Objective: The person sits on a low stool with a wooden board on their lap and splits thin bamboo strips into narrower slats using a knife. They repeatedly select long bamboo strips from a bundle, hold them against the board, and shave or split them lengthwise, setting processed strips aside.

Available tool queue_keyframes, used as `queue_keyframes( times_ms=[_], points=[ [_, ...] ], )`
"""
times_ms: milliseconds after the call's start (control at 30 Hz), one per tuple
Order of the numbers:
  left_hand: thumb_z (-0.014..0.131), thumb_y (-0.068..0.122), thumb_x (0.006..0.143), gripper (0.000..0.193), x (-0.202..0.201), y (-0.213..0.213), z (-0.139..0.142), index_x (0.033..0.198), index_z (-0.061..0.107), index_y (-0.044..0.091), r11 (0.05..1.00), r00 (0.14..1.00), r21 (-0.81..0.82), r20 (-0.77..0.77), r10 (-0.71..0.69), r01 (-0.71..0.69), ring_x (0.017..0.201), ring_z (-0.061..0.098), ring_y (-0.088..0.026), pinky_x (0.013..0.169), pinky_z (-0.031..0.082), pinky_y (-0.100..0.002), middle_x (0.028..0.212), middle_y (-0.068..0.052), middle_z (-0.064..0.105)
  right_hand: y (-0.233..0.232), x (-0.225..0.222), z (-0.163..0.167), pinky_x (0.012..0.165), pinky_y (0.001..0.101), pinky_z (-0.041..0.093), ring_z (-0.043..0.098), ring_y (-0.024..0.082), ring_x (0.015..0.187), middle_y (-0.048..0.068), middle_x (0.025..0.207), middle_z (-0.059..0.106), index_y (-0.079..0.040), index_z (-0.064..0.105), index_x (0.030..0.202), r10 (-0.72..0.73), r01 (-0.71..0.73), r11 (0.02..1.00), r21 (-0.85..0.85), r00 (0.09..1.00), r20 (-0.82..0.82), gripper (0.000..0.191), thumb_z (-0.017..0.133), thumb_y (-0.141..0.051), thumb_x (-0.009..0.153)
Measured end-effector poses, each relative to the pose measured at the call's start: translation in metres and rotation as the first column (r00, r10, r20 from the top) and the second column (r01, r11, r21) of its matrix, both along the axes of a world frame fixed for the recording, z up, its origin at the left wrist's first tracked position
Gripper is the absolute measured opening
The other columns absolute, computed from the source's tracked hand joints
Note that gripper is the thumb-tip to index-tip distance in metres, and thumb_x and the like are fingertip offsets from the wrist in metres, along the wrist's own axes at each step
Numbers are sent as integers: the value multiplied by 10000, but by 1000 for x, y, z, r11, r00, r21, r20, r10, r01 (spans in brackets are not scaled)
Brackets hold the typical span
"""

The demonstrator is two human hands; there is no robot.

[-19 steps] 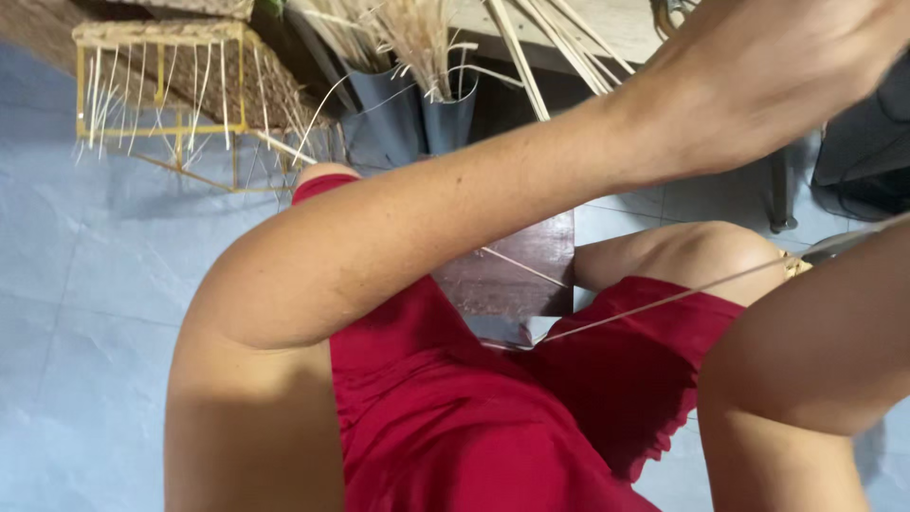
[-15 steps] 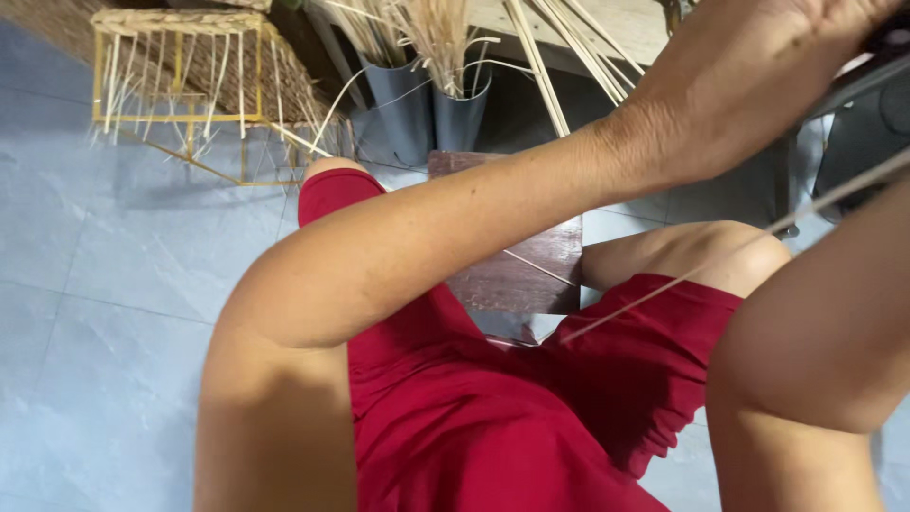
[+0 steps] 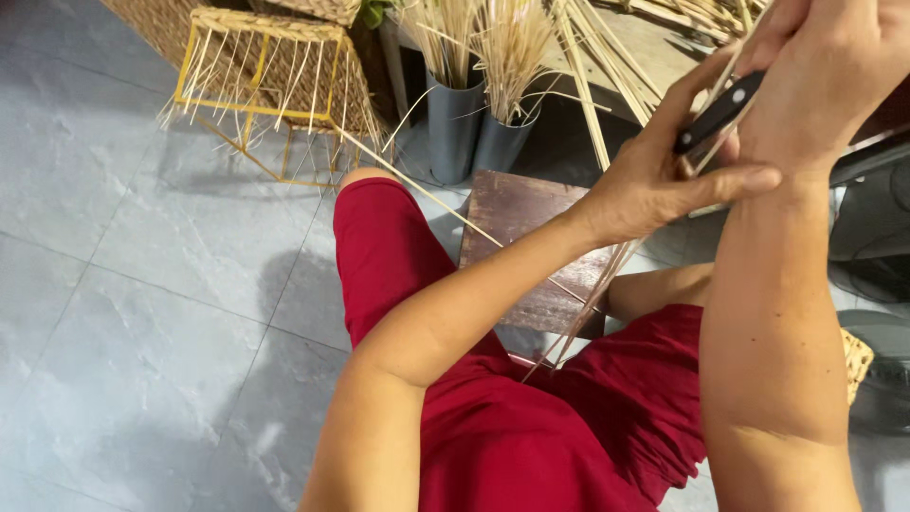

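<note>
My left hand (image 3: 654, 185) is raised in front of me and pinches a bundle of thin pale cane strips (image 3: 592, 308) that slant down toward my lap. Its thumb stretches right, against my right wrist. My right hand (image 3: 829, 71) is just above it, closed around a knife with a black handle (image 3: 718, 116) laid along the strips. The blade is hidden between the two hands. I am seated, in red shorts (image 3: 531, 436).
A small dark wooden stool (image 3: 521, 213) stands before my knees. Behind it are two grey metal buckets (image 3: 455, 123) holding upright cane strips. A half-woven yellow frame basket (image 3: 265, 85) stands at the back left on the grey tile floor (image 3: 142, 313). Dark equipment (image 3: 872, 228) is at the right.
The view has tilted down and left. Both hands have come lower into the picture, and the knife handle and the held strips now show between them.
</note>
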State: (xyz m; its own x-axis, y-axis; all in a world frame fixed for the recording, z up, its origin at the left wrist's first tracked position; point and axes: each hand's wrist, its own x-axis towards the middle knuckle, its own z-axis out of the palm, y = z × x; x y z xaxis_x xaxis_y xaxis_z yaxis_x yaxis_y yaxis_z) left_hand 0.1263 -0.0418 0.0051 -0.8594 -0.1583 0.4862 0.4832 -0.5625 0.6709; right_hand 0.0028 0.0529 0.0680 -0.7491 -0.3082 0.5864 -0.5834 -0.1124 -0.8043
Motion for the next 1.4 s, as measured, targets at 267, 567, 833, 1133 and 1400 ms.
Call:
queue_keyframes(
  times_ms=[267, 567, 833, 1133, 1400],
  points=[
    [559, 326, 1134, 364, 28, -65, 7, 1380, 582, 60, 984, 977, -137, 166, 137, -115, 629, 456, -33, 547, 393, -207, 844, 52, 661, 32, -15, 35, 562, 354, 448, 580, 237, 620, 136, 795, 636, -18, 627, 923, -240, 204, 931, 301, 967, 87, 352, 515, -243, 1169],
    [415, 459, 1191, 430, 142, -194, 58, 1200, 594, 69, 934, 934, 99, 142, 328, -343, 564, 319, -42, 477, 259, -207, 708, 50, 395, -34, 131, -150, 763, 427, 593, 751, 273, 834, 111, 979, 768, -119, 786, 1050, 36, -3, 612, 791, 999, -25, 223, 594, -150, 939],
    [485, 316, 1222, 275, 213, -225, 87, 1266, 548, 52, 869, 880, 145, 14, 475, -472, 618, 455, -114, 568, 406, -256, 812, -43, 522, -63, 212, -205, 835, 498, 576, 699, 415, 1003, 239, 1205, 653, -15, 671, 1150, -23, -47, -66, 997, 999, 46, 343, 690, -153, 836],
    [483, 330, 1208, 283, 231, -236, 74, 1288, 528, 62, 839, 849, 138, 28, 528, -526, 594, 463, -112, 561, 398, -252, 804, -38, 529, -60, 180, -159, 747, 514, 570, 724, 376, 845, 181, 903, 739, -111, 700, 1089, -42, 77, 175, 981, 997, -71, 208, 603, -164, 913],
    [512, 258, 1162, 249, 204, -238, 38, 1313, 531, 61, 815, 833, 173, 109, 542, -553, 781, 536, -152, 748, 471, -322, 867, -45, 570, 8, 116, 54, 791, 453, 573, 712, 334, 901, 107, 1004, 750, -178, 758, 1119, -10, 362, 232, 903, 929, -369, 203, 650, -272, 974]
  ],
)
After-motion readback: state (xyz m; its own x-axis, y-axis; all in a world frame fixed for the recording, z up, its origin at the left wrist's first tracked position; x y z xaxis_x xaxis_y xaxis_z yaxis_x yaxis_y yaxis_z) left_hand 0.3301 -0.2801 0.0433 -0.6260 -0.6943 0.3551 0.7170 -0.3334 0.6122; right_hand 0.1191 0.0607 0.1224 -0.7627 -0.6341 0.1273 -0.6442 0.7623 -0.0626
